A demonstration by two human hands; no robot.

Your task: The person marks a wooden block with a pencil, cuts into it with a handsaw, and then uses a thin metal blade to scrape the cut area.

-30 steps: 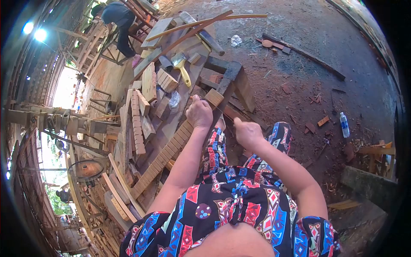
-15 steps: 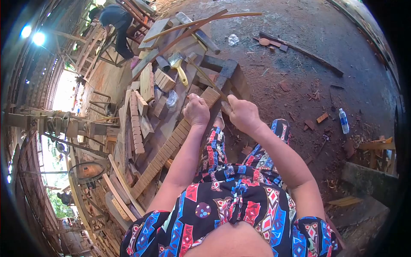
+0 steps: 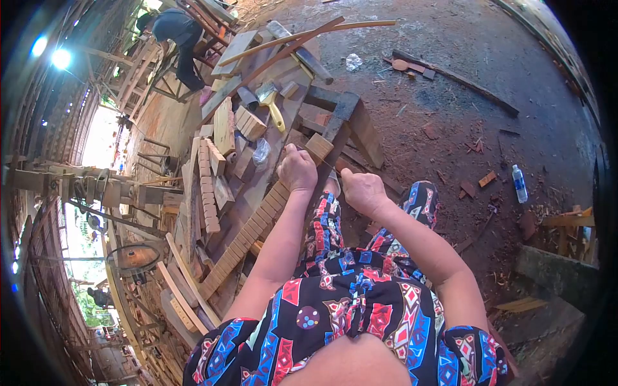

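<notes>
My left hand [image 3: 297, 170] is closed around the upper part of a long notched wooden strip [image 3: 241, 243], which lies slanting along the bench edge. The strip's end block shows just beyond my fist. To the right, my right hand [image 3: 363, 192] is closed on the handle of a thin tool [image 3: 331, 164], whose narrow shaft reaches toward the end of the strip. What kind of tool it is cannot be made out. A paintbrush with a yellow handle [image 3: 276, 116] lies on the bench above my left hand.
The bench [image 3: 256, 186] holds wood blocks [image 3: 250, 123], a plastic bag [image 3: 261, 152] and long slats [image 3: 283, 53]. A water bottle [image 3: 519, 184] and a dark beam [image 3: 456, 82] are on the floor. Another person [image 3: 175, 32] bends over at the upper left.
My right hand has moved slightly down, and the tool's shaft, which reached up past the strip toward the bench, now shows only a short length near the strip's end.
</notes>
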